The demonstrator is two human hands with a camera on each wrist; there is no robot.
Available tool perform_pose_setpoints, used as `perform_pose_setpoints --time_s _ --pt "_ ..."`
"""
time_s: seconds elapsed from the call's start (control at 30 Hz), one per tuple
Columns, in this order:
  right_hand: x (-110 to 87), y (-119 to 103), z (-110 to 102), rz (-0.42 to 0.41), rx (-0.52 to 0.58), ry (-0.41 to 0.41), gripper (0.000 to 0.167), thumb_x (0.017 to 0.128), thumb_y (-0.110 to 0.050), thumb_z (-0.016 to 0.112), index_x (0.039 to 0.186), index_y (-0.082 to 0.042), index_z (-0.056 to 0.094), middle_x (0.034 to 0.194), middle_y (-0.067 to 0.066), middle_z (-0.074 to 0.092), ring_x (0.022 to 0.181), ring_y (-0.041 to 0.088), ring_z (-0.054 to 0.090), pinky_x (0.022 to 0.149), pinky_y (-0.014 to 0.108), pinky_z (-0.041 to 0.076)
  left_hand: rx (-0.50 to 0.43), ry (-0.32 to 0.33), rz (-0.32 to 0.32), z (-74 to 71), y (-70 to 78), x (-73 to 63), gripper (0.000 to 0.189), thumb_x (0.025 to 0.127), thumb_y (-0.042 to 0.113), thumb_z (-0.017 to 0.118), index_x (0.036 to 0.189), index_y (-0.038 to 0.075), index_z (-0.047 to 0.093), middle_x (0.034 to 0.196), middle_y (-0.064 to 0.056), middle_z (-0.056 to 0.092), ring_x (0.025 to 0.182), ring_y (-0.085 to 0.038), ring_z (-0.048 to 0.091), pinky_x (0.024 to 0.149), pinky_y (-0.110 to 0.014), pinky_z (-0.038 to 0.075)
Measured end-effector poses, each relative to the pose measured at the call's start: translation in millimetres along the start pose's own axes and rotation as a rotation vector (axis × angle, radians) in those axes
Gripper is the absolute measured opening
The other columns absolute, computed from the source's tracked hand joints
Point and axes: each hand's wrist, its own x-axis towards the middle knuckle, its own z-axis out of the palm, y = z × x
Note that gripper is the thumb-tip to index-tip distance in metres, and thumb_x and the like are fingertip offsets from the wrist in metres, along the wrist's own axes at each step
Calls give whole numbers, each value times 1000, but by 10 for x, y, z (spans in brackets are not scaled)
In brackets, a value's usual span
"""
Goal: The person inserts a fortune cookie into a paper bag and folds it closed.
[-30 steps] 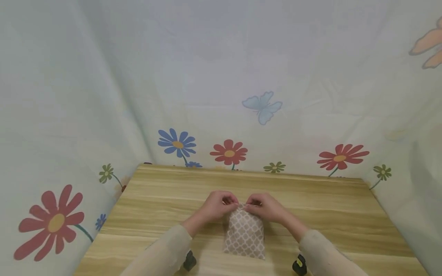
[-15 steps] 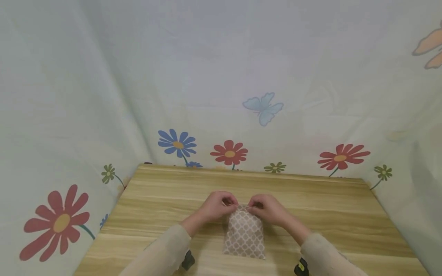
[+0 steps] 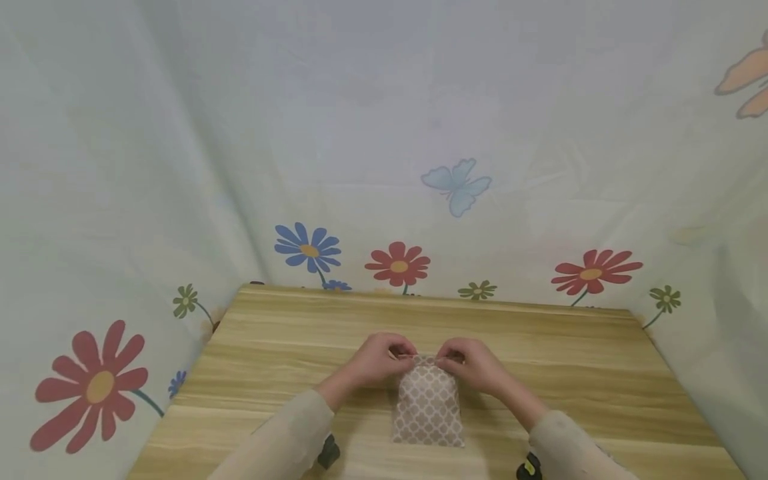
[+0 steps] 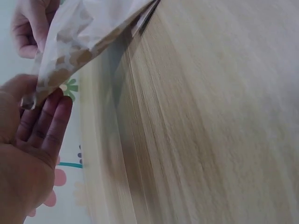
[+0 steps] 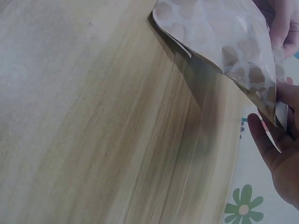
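Note:
A small paper bag [image 3: 429, 408] with a beige-and-white lattice pattern stands out from the wooden tabletop, its upper edge raised and its lower edge toward me. My left hand [image 3: 375, 360] pinches the left end of that upper edge between thumb and fingers. At the right end, my right hand [image 3: 475, 365] pinches the edge the same way. Between the two hands a short stretch of the edge shows. In the left wrist view the bag [image 4: 79, 46] slants up from the table, held at its corner. The right wrist view shows the bag's [image 5: 224, 32] side edge slightly parted. Its inside is hidden.
The wooden table [image 3: 288, 320] reaches back to a pale cloth backdrop [image 3: 360, 133] printed with flowers and butterflies. Dark wrist devices [image 3: 328, 453] show under the sleeves. Cloth also hangs along the left and right sides of the table.
My right hand has shifted slightly to the right, widening the gap between the hands. More of the bag's upper edge shows, and its lower edge has moved a little right. Both pinches continue.

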Motion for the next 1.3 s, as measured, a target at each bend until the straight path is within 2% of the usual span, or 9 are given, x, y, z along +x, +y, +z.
perform_pose_setpoints --time_s 0.27,0.57,0.9,1.03,1.17,1.3 --pt "-70 39 -55 71 13 12 4 101 -18 75 100 -17 79 99 -8 75 92 8 70 84 29 59 31 32 5 11 -9 -1 9 99 16 77 94 23 80 90 13 74 88 -6 66 85 -29 56" --pt "-126 103 -69 44 19 27 6 101 -17 75 99 -13 78 98 -5 76 92 10 70 85 29 60 19 37 -4 17 -71 7 9 100 18 76 96 24 81 89 15 73 87 -6 66 83 -28 56" --pt "-208 166 -64 47 36 36 6 101 -14 75 96 -16 78 94 -7 75 89 8 70 85 30 61 62 38 38 17 -50 5 9 99 13 78 94 20 80 89 11 74 85 -5 66 82 -27 57" --pt "-232 173 -73 74 24 32 5 101 -16 75 98 -15 79 94 -7 76 89 7 69 83 28 60 91 31 56 18 -38 -3 10 99 12 78 93 20 80 91 10 75 85 -4 66 82 -26 58" --pt "-241 194 -90 90 28 38 5 101 -15 75 100 -13 79 96 -7 76 90 8 70 85 29 60 82 32 63 19 -73 -12 7 99 13 78 95 18 81 92 10 76 86 -5 67 82 -26 59" --pt "-244 217 -80 97 30 49 4 101 -15 75 99 -13 78 96 -8 75 91 8 71 87 29 61 55 23 43 1 -129 -30 3 98 17 80 98 15 82 91 11 75 86 -6 66 82 -27 57"
